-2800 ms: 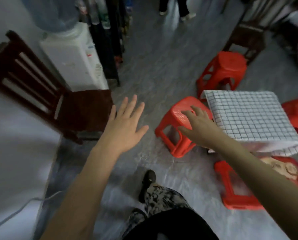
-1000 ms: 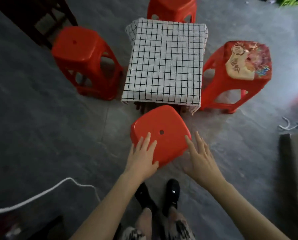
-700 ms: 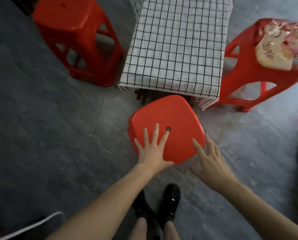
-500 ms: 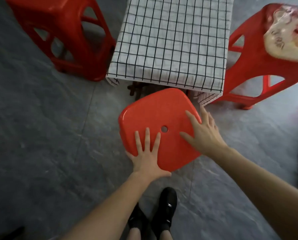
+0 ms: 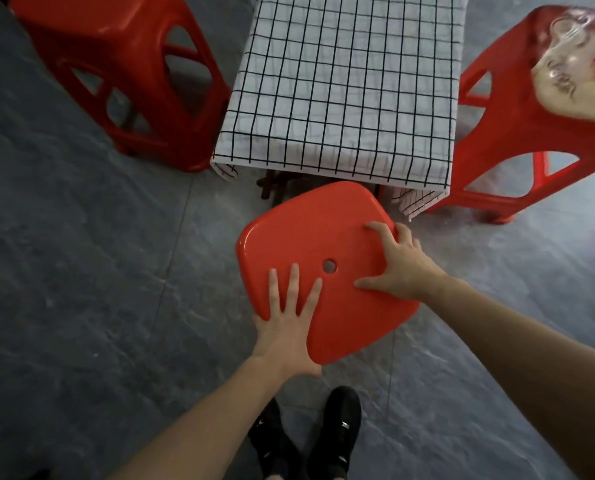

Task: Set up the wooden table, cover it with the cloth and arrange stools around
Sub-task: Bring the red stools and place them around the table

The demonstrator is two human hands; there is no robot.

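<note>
On the head camera I see my left hand (image 5: 287,325) lying flat on the near edge of the red plastic stool (image 5: 327,268), fingers straight and spread across the seat. My right hand (image 5: 398,266) rests on the seat's right side, fingers spread and slightly bent, fingertips reaching the far right edge. The stool sits just in front of the small table's checked cloth (image 5: 344,88), whose hem hangs over dark wooden legs (image 5: 271,183). A second red stool (image 5: 122,74) stands left of the table, and a picture-topped stool (image 5: 545,98) right. My black shoes (image 5: 341,431) stand on the grey floor (image 5: 81,271).
</note>
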